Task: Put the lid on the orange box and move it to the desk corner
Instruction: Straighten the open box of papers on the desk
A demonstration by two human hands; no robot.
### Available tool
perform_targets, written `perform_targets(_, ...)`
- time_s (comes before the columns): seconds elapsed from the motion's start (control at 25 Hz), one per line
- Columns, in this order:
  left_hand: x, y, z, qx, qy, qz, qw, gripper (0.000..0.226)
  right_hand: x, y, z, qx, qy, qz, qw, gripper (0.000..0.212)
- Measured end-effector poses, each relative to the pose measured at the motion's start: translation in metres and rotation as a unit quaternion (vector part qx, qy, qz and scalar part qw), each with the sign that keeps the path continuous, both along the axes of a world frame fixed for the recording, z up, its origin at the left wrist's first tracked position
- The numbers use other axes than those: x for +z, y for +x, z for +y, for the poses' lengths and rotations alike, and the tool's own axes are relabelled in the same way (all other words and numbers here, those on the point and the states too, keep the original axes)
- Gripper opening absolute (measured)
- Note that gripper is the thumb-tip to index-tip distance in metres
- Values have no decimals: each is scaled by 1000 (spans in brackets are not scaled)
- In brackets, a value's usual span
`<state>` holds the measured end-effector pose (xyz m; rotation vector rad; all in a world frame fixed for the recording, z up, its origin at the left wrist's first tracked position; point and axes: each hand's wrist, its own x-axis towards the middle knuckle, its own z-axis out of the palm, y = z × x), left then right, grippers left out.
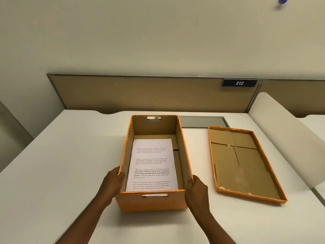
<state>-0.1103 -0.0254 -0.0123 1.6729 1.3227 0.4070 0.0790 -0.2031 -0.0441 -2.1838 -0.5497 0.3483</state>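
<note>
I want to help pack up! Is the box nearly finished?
Nothing is finished yet. Both hands, left and right, grip the open orange box, which has printed paper inside. The lid lies upside down beside it. Lidding and moving it to the corner remain.

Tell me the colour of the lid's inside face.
Plain brown cardboard, framed by an orange rim; the lid lies upturned in the head view.
</note>
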Motion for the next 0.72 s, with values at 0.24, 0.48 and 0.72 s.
perform_targets(0.24, -12, -17, -8, 16, 9, 8, 1000, 20, -1, -16, -1, 8, 5, 23, 1000, 29)
perform_targets(0.48, -7, -19, 1, -31, 52, 132, 989, 84, -18, 36, -21, -110, 22, -18, 994, 52)
perform_targets(0.72, 8, -2, 0, -36, 189, 81, 978, 68, -60, 99, -50, -54, -266, -168, 948, 44)
